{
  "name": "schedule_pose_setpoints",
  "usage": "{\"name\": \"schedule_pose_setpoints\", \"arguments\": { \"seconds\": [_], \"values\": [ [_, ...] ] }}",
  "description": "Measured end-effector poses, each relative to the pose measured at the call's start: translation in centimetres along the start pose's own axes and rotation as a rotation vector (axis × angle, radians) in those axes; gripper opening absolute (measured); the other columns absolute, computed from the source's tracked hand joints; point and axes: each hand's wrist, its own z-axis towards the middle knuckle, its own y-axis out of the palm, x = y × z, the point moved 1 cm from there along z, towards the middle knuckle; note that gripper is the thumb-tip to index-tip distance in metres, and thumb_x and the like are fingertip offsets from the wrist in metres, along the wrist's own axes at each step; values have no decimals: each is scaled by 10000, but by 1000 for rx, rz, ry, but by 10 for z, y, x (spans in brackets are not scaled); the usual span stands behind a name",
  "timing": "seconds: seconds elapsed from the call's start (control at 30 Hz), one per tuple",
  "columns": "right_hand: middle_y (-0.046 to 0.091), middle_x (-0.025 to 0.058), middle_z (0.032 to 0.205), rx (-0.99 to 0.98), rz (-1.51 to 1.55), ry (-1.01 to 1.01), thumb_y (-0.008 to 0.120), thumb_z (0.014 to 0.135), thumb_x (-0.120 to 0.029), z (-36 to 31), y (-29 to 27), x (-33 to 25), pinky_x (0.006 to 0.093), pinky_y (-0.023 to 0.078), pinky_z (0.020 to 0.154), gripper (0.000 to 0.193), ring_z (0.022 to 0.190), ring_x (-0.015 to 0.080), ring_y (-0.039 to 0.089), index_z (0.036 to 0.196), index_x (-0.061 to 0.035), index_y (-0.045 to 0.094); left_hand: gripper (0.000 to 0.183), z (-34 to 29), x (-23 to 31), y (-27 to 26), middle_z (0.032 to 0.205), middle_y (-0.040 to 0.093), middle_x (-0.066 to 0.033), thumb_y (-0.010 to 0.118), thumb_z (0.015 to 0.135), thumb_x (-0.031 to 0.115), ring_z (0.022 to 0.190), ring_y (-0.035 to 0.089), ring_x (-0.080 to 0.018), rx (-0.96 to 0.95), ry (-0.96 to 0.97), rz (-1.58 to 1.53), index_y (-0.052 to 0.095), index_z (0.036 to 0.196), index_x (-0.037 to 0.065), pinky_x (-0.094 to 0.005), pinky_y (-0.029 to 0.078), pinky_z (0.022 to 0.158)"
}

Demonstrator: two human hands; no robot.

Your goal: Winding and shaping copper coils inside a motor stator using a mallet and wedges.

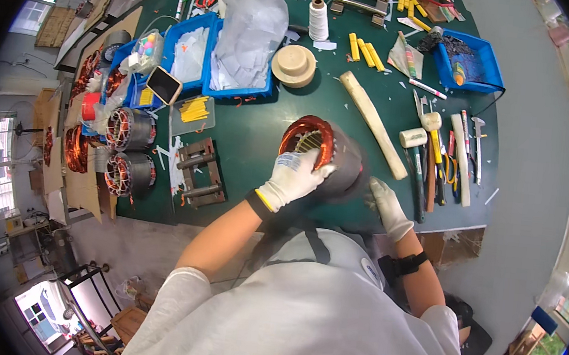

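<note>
A motor stator (346,161) lies on its side on the green table in front of me. Its grey core is slightly blurred, and a ring of copper windings faces left. My left hand (296,178), in a white glove, grips the near edge of that ring, with the fingers reaching toward the bore. To the right of the stator is my right hand (389,208), also gloved. Its fingers are loosely extended beside the core, a little apart from it, and their tips are smeared. Nothing shows in that hand.
Right of the stator lie a long wooden stick (374,126), white-headed mallets (412,138), scissors (450,167) and a caliper (477,149). A metal rack (201,171) and wound stators (131,128) sit left. Behind are blue bins (238,93), a round cream block (294,66) and a thread spool (318,20).
</note>
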Motion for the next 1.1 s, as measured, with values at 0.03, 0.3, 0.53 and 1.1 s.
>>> {"name": "schedule_pose_setpoints", "arguments": {
  "seconds": [0.03,0.3,0.53,1.1],
  "values": [
    [467,174,1385,-77,117,90,499,960,-523,11,11,-2,377,448,940,708,1151,224,531,1418,-1,363,385,2,-6,-9,769,651,-197,638,865,422,747,634,-396,-9,-80,-26,647,922,41,-436,509,668],
    [554,62,1151,-89,430,-117,458,1003,-418,58,65,-38,316,436,872,439,995,153,549,1246,-55,500,647,0,-40,-26,603,475,-207,384,983,543,576,496,-324,91,-332,-430,548,717,-22,-421,420,622],
    [624,91,745,189,-157,-342,667,874,-223,-17,61,-120,322,483,597,268,656,142,581,875,38,607,856,-24,-62,-2,1166,603,-118,255,919,738,1083,552,-165,-206,-414,-1134,519,1270,4,-305,445,949],
    [671,197,905,-343,-1014,-915,685,812,-271,-62,82,-120,418,495,809,305,857,362,650,983,-20,660,839,-45,-63,-20,1394,429,-316,539,908,556,1313,436,-388,-259,-357,-513,327,1410,-81,-387,348,1092]
  ]
}}
